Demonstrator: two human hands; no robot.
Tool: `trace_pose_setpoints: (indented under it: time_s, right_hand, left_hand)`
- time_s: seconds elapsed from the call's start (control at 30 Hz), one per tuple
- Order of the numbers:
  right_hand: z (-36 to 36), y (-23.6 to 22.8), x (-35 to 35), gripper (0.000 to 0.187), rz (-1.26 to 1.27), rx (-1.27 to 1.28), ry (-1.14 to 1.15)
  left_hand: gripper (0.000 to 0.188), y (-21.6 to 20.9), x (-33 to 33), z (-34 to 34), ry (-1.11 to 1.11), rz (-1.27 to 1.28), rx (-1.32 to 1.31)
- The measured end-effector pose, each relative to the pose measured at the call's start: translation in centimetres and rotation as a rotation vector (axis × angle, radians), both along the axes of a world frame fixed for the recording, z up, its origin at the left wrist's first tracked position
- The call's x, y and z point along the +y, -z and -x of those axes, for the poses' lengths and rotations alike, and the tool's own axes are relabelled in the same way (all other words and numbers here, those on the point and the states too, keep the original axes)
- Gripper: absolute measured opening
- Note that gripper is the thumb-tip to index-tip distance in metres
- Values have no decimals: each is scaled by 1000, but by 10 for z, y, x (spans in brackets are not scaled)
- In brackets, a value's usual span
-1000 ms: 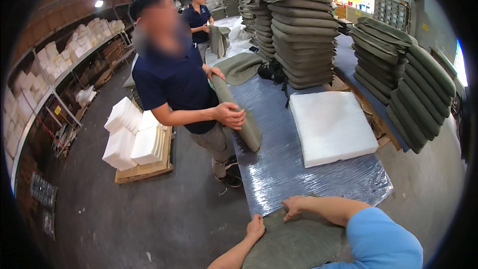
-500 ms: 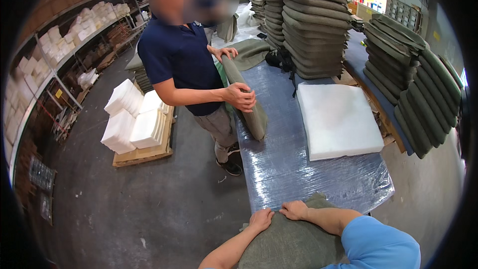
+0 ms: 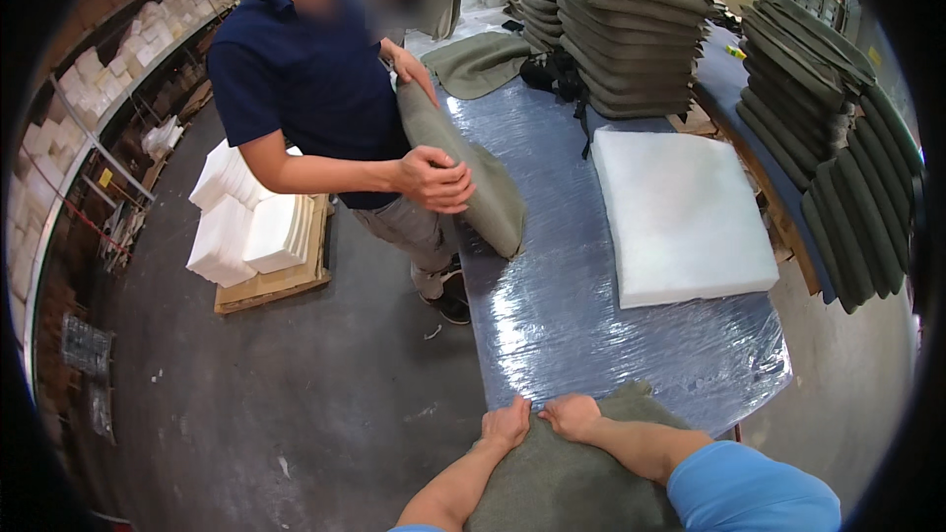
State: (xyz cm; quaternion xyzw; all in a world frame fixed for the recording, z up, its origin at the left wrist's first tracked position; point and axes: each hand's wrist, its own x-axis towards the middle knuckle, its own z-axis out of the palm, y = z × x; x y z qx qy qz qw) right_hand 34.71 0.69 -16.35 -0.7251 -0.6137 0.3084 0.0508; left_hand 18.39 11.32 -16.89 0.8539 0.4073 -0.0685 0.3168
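A grey-green fabric cushion cover (image 3: 572,478) lies in front of me at the near end of the table. My left hand (image 3: 507,423) grips its far edge, fingers pinched. Close beside it, my right hand (image 3: 572,416) pinches the same edge, with a small gap between the two. Part of the cover spreads onto the table beyond my right forearm; its near end runs out of the picture. Whether anything is inside the cover I cannot tell. Farther along the table rests a thick white foam pad (image 3: 685,222), apart from my hands.
Across the plastic-wrapped table (image 3: 552,335), a co-worker in a dark blue shirt holds a grey-green cushion (image 3: 458,167) on edge. Tall stacks of cushions (image 3: 631,34) stand at the back, more (image 3: 857,177) at right. White pads (image 3: 251,236) sit on a floor pallet at left.
My hands have moved slightly closer together on the cover's edge. The co-worker's cushion has shifted and turned, its cover flaring out more. My view has moved a little.
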Motion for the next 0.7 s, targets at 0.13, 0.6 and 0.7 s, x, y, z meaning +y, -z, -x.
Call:
trace_pose_setpoints:
  time_s: [0.13, 0.6, 0.7]
  right_hand:
    - [-2, 3, 3, 48, -3, 30, 21]
    - [-106, -15, -38, 45, 149, 13, -112]
    - [-106, 2, -41, 36, -29, 3, -58]
  left_hand:
    - [42, 2, 3, 0, 23, 8, 68]
    - [41, 0, 5, 25, 165, -3, -131]
    - [42, 5, 8, 18, 171, -19, -35]
